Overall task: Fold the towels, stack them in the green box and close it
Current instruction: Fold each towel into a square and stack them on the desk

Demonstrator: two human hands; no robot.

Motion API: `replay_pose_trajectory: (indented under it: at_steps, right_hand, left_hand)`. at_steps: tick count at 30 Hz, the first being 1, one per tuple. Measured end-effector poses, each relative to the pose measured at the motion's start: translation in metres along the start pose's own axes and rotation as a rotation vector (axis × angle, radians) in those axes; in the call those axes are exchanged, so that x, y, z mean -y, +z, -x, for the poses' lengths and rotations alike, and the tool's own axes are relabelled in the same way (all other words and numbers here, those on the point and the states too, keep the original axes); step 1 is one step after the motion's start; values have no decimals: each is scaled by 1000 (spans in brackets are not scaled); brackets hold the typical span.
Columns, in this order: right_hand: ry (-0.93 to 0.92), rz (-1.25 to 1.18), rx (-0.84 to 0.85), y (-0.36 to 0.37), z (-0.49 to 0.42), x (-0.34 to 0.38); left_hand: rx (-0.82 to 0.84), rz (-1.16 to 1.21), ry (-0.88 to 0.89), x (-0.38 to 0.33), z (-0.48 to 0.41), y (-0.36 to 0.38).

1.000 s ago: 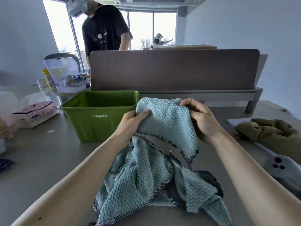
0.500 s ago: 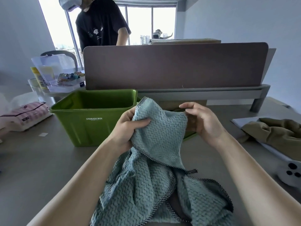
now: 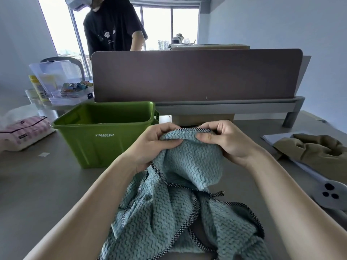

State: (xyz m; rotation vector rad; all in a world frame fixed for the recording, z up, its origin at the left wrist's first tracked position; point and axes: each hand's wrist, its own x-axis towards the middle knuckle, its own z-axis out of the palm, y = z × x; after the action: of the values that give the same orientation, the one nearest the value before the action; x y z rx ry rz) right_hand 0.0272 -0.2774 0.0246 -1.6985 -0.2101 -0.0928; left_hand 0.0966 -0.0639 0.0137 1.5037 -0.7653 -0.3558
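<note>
While both hands pinch its checked hem, the teal towel [image 3: 189, 199] hangs bunched just right of the green box [image 3: 105, 136], lower folds heaped on the desk [image 3: 37, 184]. Left hand [image 3: 150, 145]: fingers clamped on the towel's top edge, thumb pressing the front of the cloth. Right hand [image 3: 227, 141]: fingers curled over the same hem, thumb on the front, also clamped on the towel. Hands close together, hem stretched short between them. Green box is open, no lid on it, printed "STORAGE BOX" on the front; its inside looks bare, though the bottom is partly out of sight. Olive cloth [image 3: 317, 152] lies crumpled well right of the box, on a pale sheet. Grey item with dark dots [image 3: 330, 194] sits right of the box too, nearer the camera. Pink striped pack [image 3: 24, 132] is left of the box. Brown divider panel [image 3: 195, 76] stands behind the box, a person in a black shirt [image 3: 112, 25] behind that.
</note>
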Motion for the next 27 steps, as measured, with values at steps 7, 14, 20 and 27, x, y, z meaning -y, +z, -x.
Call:
replay_pose_trajectory:
  at_steps: [7, 14, 20, 27]
  right_hand:
    - [-96, 232, -252, -13, 1, 3]
    - [-97, 223, -235, -38, 8, 10]
    - [-153, 225, -203, -49, 14, 16]
    - [-255, 476, -589, -43, 13, 22]
  left_hand:
    - [-191, -191, 29, -11, 0, -15]
    - [-328, -9, 127, -18, 1, -34]
    - [-440, 117, 236, -27, -1, -32]
    - [-685, 68, 286, -37, 0, -32]
